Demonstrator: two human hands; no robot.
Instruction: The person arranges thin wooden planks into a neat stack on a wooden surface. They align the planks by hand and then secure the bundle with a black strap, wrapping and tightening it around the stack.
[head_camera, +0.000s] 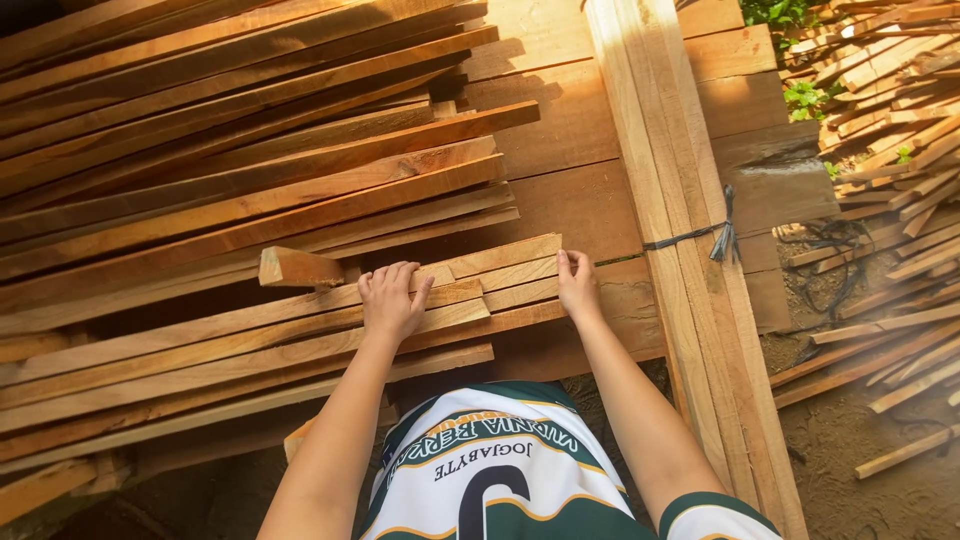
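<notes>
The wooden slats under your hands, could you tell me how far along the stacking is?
Done: a deep slat stack lies behind. In hand: left hand flat on the front slats, right hand at their ends. Left: loose slats on the ground.
</notes>
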